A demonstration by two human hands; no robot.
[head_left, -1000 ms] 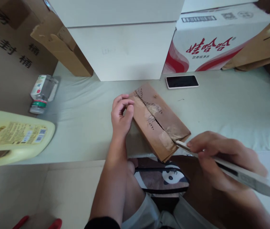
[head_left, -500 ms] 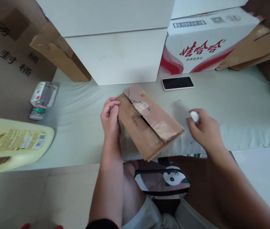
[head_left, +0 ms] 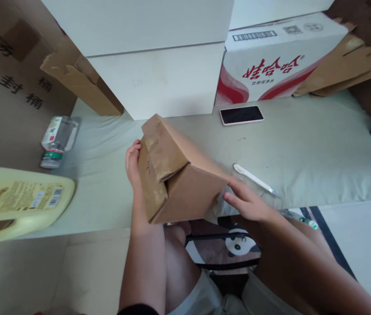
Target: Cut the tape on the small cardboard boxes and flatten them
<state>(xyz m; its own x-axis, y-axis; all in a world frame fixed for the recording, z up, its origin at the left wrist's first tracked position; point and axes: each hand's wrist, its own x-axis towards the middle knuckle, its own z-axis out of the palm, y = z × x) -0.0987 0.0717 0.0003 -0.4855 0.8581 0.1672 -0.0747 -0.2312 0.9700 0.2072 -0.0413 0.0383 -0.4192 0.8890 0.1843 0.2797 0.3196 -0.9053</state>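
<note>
A brown cardboard box [head_left: 194, 192] is tilted above the pale green cloth, its taped flap side turned to the left and one end facing me. My left hand [head_left: 134, 164] grips the flap side at its left edge, fingertips showing at the top. At the lower right corner my right hand [head_left: 246, 201] holds the box, with the thumb apart on the near side and some fingertips hidden behind it. A white utility knife [head_left: 253, 177], blade tip out, lies on the cloth just beyond my right hand.
A phone [head_left: 241, 115] lies near a white-and-red carton [head_left: 271, 65] and a white box [head_left: 172, 83] at the back. To the left are a clear bottle [head_left: 59, 138] and a yellow jug [head_left: 24, 197]. A green-capped clear item [head_left: 313, 224] is at the cloth's front edge.
My right hand has put the white utility knife down on the cloth and moved left onto the box. The box has been turned, so its flaps now face left and its end shows.
</note>
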